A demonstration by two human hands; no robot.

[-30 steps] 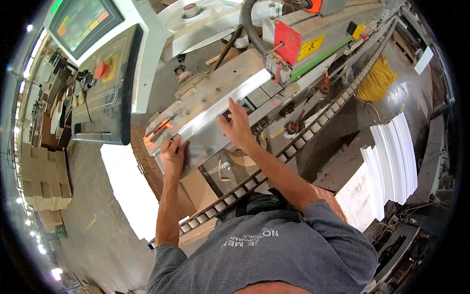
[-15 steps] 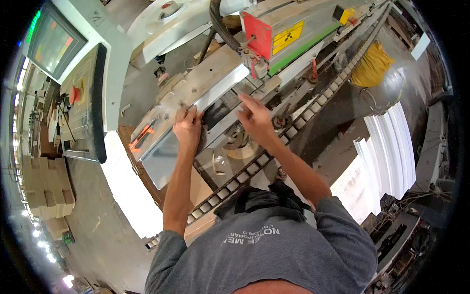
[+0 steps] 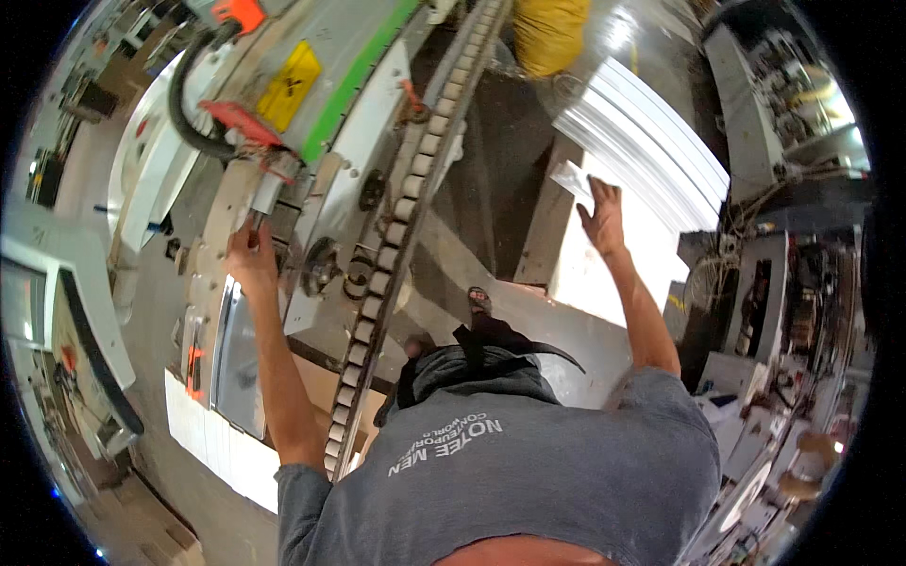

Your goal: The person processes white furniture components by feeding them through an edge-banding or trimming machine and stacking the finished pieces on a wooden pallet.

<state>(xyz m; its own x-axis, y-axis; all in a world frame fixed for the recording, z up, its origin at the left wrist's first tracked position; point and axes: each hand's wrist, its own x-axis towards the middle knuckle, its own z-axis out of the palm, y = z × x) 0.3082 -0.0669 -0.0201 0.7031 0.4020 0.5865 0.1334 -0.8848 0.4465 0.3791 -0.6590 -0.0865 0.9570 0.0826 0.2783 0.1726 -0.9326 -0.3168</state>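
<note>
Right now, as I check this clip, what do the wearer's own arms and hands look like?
The left hand and right hand are ungloved, with no watch or bracelet visible. The forearms are bare below short, dark grey sleeves of a T-shirt with pale lettering.

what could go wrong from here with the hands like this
The left hand is right at the machine, so it might get pinched if a part moved. The right hand is at the stacked white panels, whose uneven edges could slip. In this view the grey shirt lies near the roller chain and might snag.
</note>
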